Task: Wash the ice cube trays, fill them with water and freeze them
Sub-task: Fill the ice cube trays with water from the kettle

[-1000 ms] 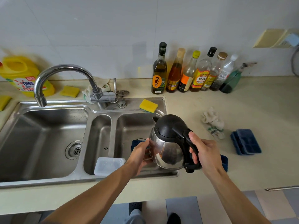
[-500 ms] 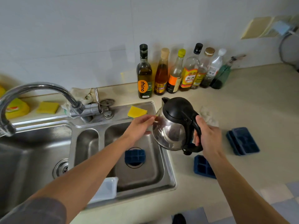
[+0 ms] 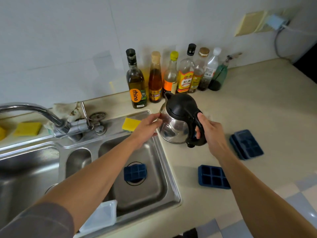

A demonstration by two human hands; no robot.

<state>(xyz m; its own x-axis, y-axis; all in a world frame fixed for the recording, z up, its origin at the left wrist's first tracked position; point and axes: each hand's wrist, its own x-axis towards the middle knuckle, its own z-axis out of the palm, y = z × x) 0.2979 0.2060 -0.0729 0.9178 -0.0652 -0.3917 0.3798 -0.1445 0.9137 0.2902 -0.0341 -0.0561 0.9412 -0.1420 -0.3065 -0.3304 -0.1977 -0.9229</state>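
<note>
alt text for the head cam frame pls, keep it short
A person's right hand grips the black handle of a steel kettle beside the sink while the left hand touches its side. One blue ice cube tray lies in the sink's right basin, a second tray on the counter, and a stacked pair further right.

Both bare forearms reach forward from the lower corners and converge toward the middle, the left one coming out of a grey sleeve (image 3: 42,220) pushed up near the elbow. The left hand (image 3: 147,126) lies palm-down with its fingers fairly straight, their tips touching the side of the kettle (image 3: 174,129). The right hand (image 3: 211,133) shows its back to the camera, fingers and thumb curled round the kettle's handle (image 3: 199,143).
</note>
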